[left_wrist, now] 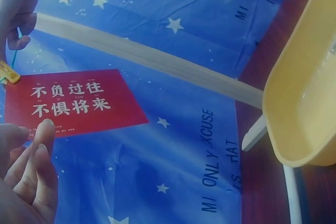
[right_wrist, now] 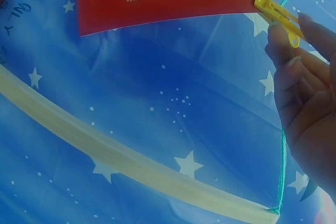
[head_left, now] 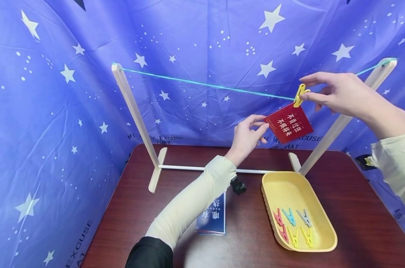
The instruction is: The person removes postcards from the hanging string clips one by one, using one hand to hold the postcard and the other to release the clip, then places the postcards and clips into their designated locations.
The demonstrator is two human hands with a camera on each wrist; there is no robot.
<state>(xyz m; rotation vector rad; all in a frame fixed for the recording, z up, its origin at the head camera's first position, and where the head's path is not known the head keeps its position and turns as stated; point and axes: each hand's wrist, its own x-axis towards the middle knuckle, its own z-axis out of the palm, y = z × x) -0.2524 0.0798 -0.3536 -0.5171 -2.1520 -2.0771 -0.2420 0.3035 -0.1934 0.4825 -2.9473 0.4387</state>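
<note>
A red card (head_left: 288, 124) with white lettering hangs tilted below a green string (head_left: 202, 85). At its upper corner a yellow clothespin (head_left: 299, 96) bites the card by the string, which sags to this point. My right hand (head_left: 343, 93) pinches the clothespin's handles between thumb and fingers, as the right wrist view also shows. On the other side, my left hand (head_left: 247, 136) pinches the card's left corner; in the left wrist view its fingers (left_wrist: 44, 169) cover a bit of the lower edge.
Two wooden posts (head_left: 135, 115) carry the string, joined below by a white rod (head_left: 182, 168). A yellow tray (head_left: 266, 201) at right holds several clothespins (head_left: 290, 217). Blue cards (head_left: 211, 221) lie partly under my left forearm. A starry blue curtain (head_left: 189, 37) hangs behind the table (head_left: 122, 223).
</note>
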